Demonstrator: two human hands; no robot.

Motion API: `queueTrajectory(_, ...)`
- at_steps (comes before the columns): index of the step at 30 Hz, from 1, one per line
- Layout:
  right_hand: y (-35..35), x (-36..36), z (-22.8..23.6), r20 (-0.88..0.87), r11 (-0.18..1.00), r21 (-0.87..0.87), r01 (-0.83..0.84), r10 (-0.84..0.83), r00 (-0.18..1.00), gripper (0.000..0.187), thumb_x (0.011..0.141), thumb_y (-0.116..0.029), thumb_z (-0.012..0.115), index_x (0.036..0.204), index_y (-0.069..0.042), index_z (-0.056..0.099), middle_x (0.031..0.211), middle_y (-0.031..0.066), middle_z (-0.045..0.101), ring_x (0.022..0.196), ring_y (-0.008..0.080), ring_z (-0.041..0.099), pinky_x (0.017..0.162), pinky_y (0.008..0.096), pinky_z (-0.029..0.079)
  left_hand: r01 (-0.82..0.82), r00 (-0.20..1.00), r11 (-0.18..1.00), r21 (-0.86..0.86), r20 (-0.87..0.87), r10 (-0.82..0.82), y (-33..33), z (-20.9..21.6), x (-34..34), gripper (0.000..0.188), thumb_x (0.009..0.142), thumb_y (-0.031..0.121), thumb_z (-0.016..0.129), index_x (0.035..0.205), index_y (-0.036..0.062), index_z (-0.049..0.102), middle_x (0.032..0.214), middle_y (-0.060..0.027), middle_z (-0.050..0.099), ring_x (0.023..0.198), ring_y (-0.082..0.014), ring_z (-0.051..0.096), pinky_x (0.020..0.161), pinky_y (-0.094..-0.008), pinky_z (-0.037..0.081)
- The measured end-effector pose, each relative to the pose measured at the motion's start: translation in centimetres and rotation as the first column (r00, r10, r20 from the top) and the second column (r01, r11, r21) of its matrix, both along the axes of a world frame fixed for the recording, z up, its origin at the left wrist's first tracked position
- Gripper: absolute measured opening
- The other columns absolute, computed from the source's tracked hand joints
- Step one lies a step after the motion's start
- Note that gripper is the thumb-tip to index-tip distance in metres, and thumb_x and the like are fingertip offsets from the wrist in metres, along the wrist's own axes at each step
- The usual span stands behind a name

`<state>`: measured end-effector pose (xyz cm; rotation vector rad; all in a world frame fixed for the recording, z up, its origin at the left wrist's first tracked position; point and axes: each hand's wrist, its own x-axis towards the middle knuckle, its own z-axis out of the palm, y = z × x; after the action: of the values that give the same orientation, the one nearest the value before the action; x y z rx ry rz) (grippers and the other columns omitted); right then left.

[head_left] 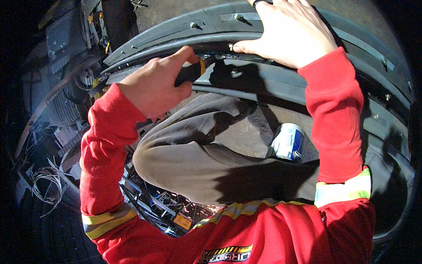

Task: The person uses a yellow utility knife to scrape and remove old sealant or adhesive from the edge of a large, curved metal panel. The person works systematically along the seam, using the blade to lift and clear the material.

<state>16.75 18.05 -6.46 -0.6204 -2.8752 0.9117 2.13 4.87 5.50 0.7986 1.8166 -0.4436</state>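
Observation:
My left hand (160, 81) is closed around a black-and-yellow hand tool (190, 74), whose working end is lost in shadow, so its exact kind does not show. The tool is held close to the dark seam between two long, curved grey strips, the near strip (285, 88) and the far strip (171, 30). Across the far strip lies my right hand (292, 35), open, thumb stretched out and fingers partly cut off by the top edge. A small bolt (231, 47) stands at the tip of that thumb. Another bolt (238, 17) sticks up from the far strip.
My bent leg (189, 163) lies just below the near strip. A white-and-blue can (288, 141) sits on the floor beside it. To the left are scrap metal pieces, a coil of wire (47, 187) and a curved pipe (52, 94). An orange piece (182, 221) lies among scraps.

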Motion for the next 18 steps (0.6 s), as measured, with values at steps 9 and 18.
queueTrajectory(9,0.20,-0.22,-0.34,-0.001,1.000,0.000,-0.029,0.029,1.000,0.073,0.075,-0.053,0.071,0.116,0.005,0.058,0.108,0.0239,0.062,0.106,0.0341,0.057,0.096,0.0414,0.041,0.066,0.998,0.998,-0.018,-0.003,-0.066,-0.01,0.13,-0.03,0.035,0.086,0.009,0.053,0.119,0.0014,0.043,0.061,-0.0160,0.061,0.042,-0.0226,0.061,0.040,-0.0360,0.051)
queueTrajectory(18,0.28,-0.21,-0.22,0.041,0.999,-0.024,-0.028,0.029,0.999,0.079,0.076,-0.055,0.069,0.124,0.006,0.055,0.116,0.0254,0.059,0.114,0.0346,0.054,0.101,0.0407,0.039,-0.001,1.000,0.998,-0.057,-0.011,0.001,0.42,0.30,0.55,0.036,0.086,0.008,0.054,0.119,0.0015,0.043,0.060,-0.0138,0.061,0.042,-0.0216,0.061,0.037,-0.0342,0.049)
